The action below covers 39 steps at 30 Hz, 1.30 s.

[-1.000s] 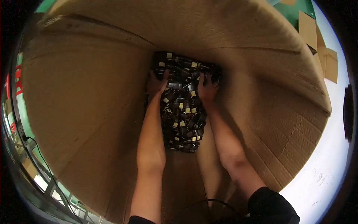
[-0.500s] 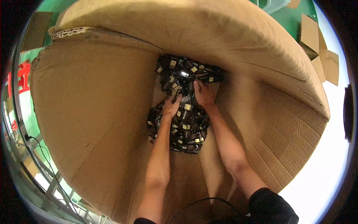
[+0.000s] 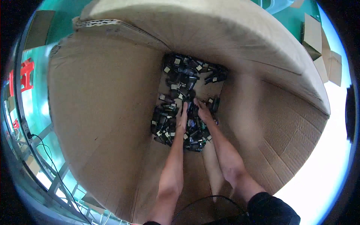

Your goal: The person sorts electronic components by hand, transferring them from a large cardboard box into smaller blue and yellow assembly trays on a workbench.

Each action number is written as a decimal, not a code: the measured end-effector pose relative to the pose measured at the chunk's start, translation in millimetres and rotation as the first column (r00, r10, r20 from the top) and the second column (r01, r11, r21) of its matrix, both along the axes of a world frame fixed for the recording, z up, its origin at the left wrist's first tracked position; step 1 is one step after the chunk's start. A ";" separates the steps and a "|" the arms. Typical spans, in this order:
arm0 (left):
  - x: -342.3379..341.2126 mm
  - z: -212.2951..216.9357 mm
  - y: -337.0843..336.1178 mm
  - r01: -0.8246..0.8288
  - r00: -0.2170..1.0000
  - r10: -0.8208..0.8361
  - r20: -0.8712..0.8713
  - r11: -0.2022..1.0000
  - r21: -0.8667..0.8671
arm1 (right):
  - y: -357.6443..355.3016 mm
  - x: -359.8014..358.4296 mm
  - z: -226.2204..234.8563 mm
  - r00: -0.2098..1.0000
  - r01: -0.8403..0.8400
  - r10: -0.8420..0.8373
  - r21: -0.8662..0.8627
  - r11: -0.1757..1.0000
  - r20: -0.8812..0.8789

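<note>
Deep inside a tall cardboard box (image 3: 101, 97), many small dark pieces with pale square labels (image 3: 161, 120) lie in a loose heap. I cannot make out their exact kind. My left hand (image 3: 182, 119) is among them, seen edge-on with its fingers stretched out away from me. To its right, my right hand (image 3: 203, 112) also has its fingers extended, its palm side turned toward the left hand. Dark pieces lie between and around both hands. Neither hand visibly grips one, though the undersides of the fingers are hidden.
The box's high walls surround both forearms. A bare patch of cardboard bottom shows beyond my right hand. Outside stand a red stool (image 3: 27, 75), folded cardboard (image 3: 313, 35), a translucent plastic tub (image 3: 276, 4) and a metal frame with a black cable (image 3: 48, 150).
Both hands have come nearer to me, and the left has moved right, closer to the other. Pieces at the far side have shifted, uncovering more of the box bottom.
</note>
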<state>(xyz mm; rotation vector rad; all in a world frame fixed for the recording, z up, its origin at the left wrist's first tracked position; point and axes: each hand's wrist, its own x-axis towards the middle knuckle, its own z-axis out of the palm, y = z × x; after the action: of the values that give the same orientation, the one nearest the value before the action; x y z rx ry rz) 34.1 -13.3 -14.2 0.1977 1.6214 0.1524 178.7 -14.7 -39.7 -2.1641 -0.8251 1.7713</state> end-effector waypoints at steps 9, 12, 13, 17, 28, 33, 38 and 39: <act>14.9 126.5 -9.8 -0.105 0.994 0.101 0.029 0.973 0.203 | -12.3 5.5 120.6 1.000 0.002 -0.005 0.146 0.989 0.017; 0.2 217.0 -1.5 -0.175 0.984 0.177 0.015 0.954 0.241 | 8.8 -13.2 218.2 0.999 -0.022 0.026 0.153 0.988 -0.026; -9.1 250.4 -0.9 -0.189 0.981 0.196 -0.002 0.945 0.267 | 18.2 -25.1 263.4 0.998 -0.037 0.043 0.155 0.987 -0.038; -2.1 371.8 1.6 -0.285 0.958 0.280 0.068 0.890 0.356 | 26.0 -20.8 378.4 0.995 -0.080 0.097 0.336 0.938 -0.033; -9.4 675.6 23.4 -0.459 0.879 0.398 0.262 0.564 0.686 | 79.0 -40.0 725.5 0.963 -0.256 0.240 0.677 0.690 0.120; -55.8 726.7 42.4 -0.559 0.801 0.464 0.379 0.352 0.750 | 113.1 -93.8 801.2 0.919 -0.366 0.329 0.786 0.499 0.219; -148.7 706.2 65.2 -0.686 0.648 0.606 0.461 0.202 0.699 | 152.0 -192.8 787.3 0.820 -0.456 0.523 0.816 0.355 0.231; -170.3 696.9 70.5 -0.727 0.605 0.643 0.470 0.205 0.656 | 158.8 -214.7 782.4 0.794 -0.493 0.563 0.784 0.377 0.228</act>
<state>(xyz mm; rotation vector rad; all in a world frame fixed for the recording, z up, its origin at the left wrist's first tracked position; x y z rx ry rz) -136.3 57.2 682.6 0.1277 1.3018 1.6579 -36.0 144.1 742.8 -1.2170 -2.0155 1.1865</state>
